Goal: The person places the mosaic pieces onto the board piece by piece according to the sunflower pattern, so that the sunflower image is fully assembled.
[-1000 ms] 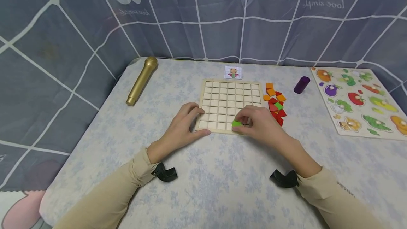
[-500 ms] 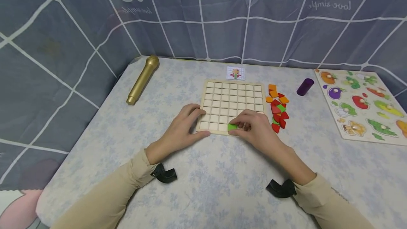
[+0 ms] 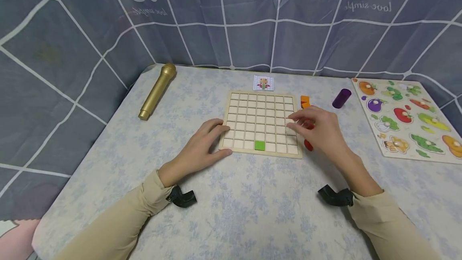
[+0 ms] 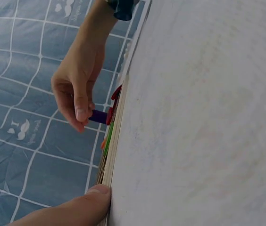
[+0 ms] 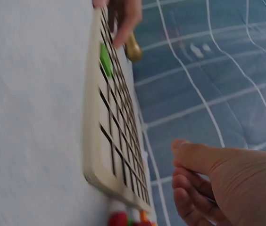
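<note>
A square wooden grid board (image 3: 255,118) lies on the cloth-covered table. One green square tile (image 3: 259,145) sits in the middle cell of its near row. My left hand (image 3: 196,145) rests at the board's left edge, the thumb by the near left corner; in the left wrist view that thumb (image 4: 83,207) touches the board's side. My right hand (image 3: 323,129) is raised over the right edge, fingers loosely bent, with nothing visible between thumb and fingertips. Beneath and behind it lie red pieces (image 3: 308,145) and orange pieces (image 3: 305,100), partly hidden by the hand.
Behind the board lies a small pattern card (image 3: 263,83). To the right are a purple cylinder (image 3: 341,98) and a vegetable puzzle board (image 3: 388,133). A gold microphone (image 3: 157,91) lies at the far left. A grey-blue checked curtain (image 3: 249,43) hangs behind the table.
My right hand has let go of the green tile, which now lies in a near-row cell, and has moved right toward the loose pieces. My left hand stays at the board's left edge.
</note>
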Available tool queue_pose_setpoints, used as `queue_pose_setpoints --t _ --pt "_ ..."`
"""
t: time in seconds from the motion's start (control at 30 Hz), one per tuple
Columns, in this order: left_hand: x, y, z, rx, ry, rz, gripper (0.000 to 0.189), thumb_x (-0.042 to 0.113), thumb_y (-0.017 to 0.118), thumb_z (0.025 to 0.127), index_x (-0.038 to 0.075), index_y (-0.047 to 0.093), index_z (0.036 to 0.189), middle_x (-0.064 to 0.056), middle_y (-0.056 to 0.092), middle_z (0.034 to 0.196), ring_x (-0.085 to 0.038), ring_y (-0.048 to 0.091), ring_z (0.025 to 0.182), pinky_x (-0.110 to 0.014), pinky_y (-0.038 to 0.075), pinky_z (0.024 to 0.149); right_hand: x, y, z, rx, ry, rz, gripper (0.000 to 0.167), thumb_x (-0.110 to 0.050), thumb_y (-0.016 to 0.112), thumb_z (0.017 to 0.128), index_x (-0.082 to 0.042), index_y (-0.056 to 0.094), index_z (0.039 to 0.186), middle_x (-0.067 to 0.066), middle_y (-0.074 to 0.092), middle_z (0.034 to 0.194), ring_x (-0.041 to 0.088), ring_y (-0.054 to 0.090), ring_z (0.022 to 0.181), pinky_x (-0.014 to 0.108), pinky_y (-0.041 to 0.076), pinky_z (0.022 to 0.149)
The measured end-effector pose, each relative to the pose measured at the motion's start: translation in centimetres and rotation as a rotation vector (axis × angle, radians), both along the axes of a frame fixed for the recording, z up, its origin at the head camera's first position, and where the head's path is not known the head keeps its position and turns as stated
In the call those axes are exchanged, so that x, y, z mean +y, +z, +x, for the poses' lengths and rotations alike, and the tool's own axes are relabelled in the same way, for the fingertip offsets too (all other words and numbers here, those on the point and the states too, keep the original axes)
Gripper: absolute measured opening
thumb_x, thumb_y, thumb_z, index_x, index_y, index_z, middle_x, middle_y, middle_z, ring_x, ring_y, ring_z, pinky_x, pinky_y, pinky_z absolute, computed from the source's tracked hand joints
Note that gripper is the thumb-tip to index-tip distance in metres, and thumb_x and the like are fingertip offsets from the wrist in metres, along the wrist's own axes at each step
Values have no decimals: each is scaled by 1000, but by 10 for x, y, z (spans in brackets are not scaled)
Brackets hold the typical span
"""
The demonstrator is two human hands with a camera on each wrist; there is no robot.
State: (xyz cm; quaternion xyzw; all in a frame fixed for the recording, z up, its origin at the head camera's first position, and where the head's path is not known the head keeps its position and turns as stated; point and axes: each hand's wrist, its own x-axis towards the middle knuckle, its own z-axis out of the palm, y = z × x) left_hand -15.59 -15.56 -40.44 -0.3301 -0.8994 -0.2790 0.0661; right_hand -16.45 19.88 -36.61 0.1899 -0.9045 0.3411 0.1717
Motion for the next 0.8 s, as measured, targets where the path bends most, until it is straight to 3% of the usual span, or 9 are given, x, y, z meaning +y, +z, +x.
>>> queue_pose_setpoints --t 0.17,0.27,0.47,0.8 --pt "0 0 0 -5 -1 -8 63 38 80 95 4 59 143 -20 49 152 -34 45 145 -53 44 116 26 5 -4 -64 -134 25 19 -11 88 87 -3 82 104 13 75 90 26 70 76 6 44 67" --pt "0 0 0 0 -3 -7 62 37 80 95 4 59 143 -20 49 152 -34 46 144 -53 45 115 34 3 -5 -117 -175 67 23 -15 89 86 -1 82 103 15 74 89 28 70 76 16 44 68" --pt "-2 1 1 -4 -1 -4 62 37 80 95 5 59 143 -21 49 152 -35 46 144 -53 45 115 34 -6 -7 -159 -169 129 29 -17 91 84 3 81 102 18 71 85 31 67 77 39 41 73" --pt "-1 0 -1 -15 -6 -6 61 37 79 96 5 59 144 -20 49 152 -34 45 145 -52 44 117 30 -10 -5 -175 -189 92 19 -9 89 85 3 79 95 18 69 85 31 67 77 37 41 76"
